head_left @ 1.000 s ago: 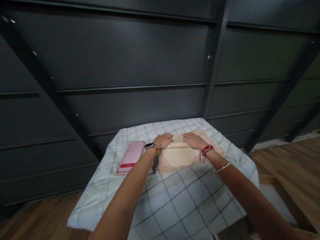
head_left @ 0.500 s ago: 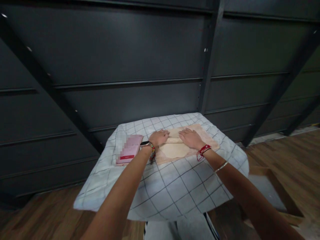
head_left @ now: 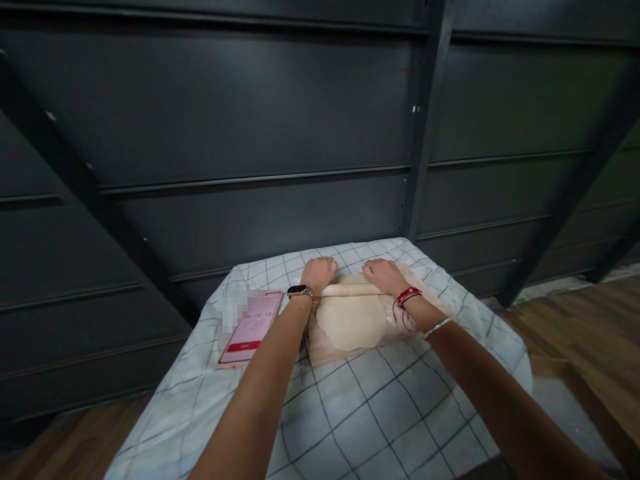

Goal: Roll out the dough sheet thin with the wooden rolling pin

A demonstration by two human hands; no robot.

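Note:
A flat round of pale dough (head_left: 350, 321) lies on a light brown board (head_left: 325, 348) in the middle of a checked cloth (head_left: 380, 413). A thin wooden rolling pin (head_left: 350, 291) rests across the far part of the dough. My left hand (head_left: 317, 273) lies on the pin's left end with its fingers curled down. My right hand (head_left: 384, 275) presses flat on the pin's right end, fingers stretched forward. A watch and beads are on my left wrist, red threads and a bangle on my right.
A pink phone (head_left: 249, 325) with a lit screen lies on the cloth left of the board. Behind the cloth stands a dark metal panelled wall (head_left: 260, 133). Wooden floor (head_left: 595, 313) shows to the right and lower left.
Both hands have pushed the rolling pin away from me toward the far edge of the dough, so more of the round shows near me. The camera has tilted slightly.

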